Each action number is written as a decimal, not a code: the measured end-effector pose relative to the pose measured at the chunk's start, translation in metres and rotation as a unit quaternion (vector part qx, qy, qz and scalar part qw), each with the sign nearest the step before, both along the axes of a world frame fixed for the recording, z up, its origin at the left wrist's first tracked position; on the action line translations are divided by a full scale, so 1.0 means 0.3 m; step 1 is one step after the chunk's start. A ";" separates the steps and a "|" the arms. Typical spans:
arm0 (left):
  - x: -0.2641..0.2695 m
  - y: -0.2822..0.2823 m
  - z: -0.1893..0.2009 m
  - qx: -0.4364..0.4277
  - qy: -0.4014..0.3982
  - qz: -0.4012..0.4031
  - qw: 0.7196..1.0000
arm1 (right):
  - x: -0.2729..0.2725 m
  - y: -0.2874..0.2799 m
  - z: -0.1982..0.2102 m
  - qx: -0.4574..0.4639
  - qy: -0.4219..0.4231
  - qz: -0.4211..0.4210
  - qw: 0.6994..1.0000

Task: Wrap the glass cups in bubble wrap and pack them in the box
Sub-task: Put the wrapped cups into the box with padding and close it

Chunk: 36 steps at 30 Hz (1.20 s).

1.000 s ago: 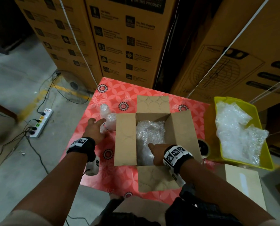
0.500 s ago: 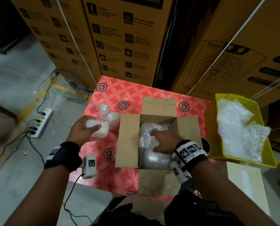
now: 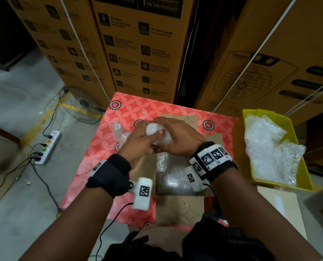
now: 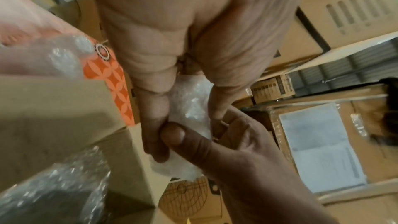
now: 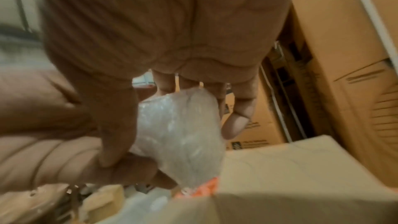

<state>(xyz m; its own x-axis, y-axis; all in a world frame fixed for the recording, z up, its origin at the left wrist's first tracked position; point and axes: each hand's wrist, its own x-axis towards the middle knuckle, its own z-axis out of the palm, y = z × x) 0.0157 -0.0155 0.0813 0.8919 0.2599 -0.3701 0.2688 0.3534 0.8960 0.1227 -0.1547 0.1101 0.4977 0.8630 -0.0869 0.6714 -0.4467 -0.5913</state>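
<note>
Standing open at the near-middle of the red patterned table (image 3: 134,108), flaps out, bubble wrap lining the inside: the cardboard box (image 3: 172,210); sitting off the table's right edge, a yellow bin (image 3: 305,178) holding loose bubble wrap (image 3: 270,147); lying near the table's left edge, two more wrapped cups (image 3: 120,131); hovering over the box's far side, a wrapped glass cup (image 3: 158,131); curling round it from either side, left hand (image 3: 136,146) and right hand (image 3: 179,136), thumbs touching.

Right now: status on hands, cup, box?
Both hands, left and right, grip one wrapped cup above open box. Two wrapped cups wait on table. Nothing blocking.
</note>
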 end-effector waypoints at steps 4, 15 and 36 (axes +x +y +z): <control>0.020 -0.055 -0.062 0.084 0.035 -0.016 0.996 | 0.030 -0.071 -0.060 -0.106 0.022 -0.041 0.993; -0.063 0.001 -0.245 0.388 0.122 -0.080 0.910 | 0.048 -0.059 -0.479 -0.366 -0.014 -0.042 0.929; -0.091 0.175 -0.277 0.444 0.173 -0.016 0.879 | 0.132 -0.062 -0.438 -0.353 -0.012 -0.028 0.935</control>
